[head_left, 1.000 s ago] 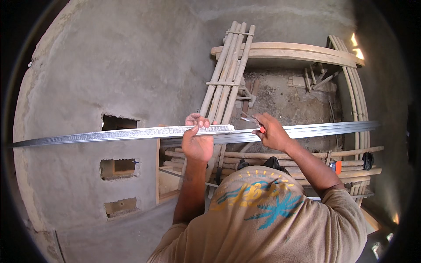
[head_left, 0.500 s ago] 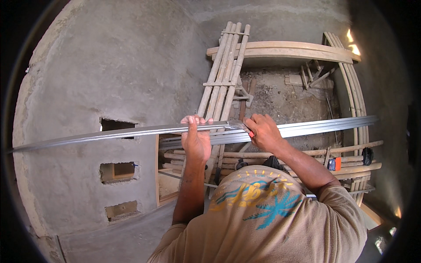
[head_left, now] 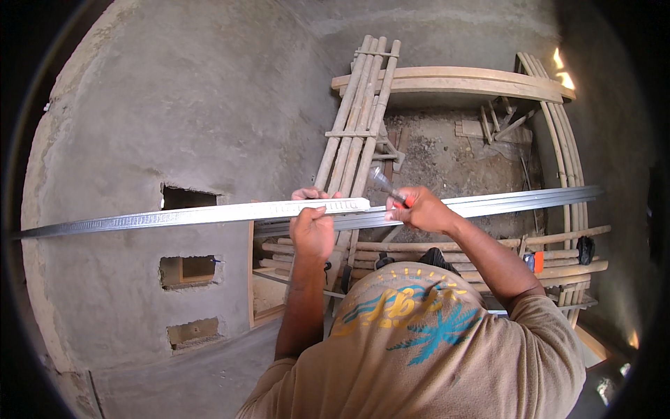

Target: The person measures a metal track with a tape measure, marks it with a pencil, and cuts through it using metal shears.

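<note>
My left hand (head_left: 314, 227) is closed around a long, thin silvery metal channel (head_left: 230, 212) near its right end. The channel stretches away to the far left, its ribbed face turned up and catching the light. Just right of that end, my right hand (head_left: 421, 208) grips red-handled tin snips (head_left: 380, 180). Their metal head is blurred and points up and left, apart from the channel. Behind and below my hands, more metal channels (head_left: 516, 199) lie side by side across the bamboo poles.
Bamboo poles (head_left: 356, 119) lashed together form a platform ahead, with wooden planks (head_left: 453, 80) across its far end. Rubble covers the ground (head_left: 447, 153) below. A grey plastered wall (head_left: 139, 126) with rectangular openings stands at left. An orange and blue item (head_left: 534, 262) sits on poles at right.
The snips have come off the channel's end and swung upward, with my right hand now tilted. The channel has rolled in my left hand, so its ribbed face shows.
</note>
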The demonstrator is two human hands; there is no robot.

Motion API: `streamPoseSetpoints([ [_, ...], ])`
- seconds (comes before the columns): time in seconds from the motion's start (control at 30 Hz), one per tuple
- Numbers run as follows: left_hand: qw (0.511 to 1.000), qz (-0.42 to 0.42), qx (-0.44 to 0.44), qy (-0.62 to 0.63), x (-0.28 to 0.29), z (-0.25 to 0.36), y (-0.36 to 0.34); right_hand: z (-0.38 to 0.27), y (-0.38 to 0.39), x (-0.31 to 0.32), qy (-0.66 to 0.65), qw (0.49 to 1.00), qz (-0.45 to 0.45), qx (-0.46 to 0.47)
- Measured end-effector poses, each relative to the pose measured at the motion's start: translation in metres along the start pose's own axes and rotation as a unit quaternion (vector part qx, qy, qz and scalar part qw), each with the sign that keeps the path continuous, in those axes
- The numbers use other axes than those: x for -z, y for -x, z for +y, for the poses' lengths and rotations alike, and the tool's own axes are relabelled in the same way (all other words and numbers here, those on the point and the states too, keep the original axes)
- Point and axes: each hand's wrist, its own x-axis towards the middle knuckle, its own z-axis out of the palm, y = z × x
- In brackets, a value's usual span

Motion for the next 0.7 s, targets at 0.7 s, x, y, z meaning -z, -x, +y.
streamPoseSetpoints([
  [0.7, 0.996, 0.038, -0.079, 0.034, -0.086, 0.008, 0.025, -0.017, 0.042, 0.015, -0.036, 0.996, -0.043, 0.072],
])
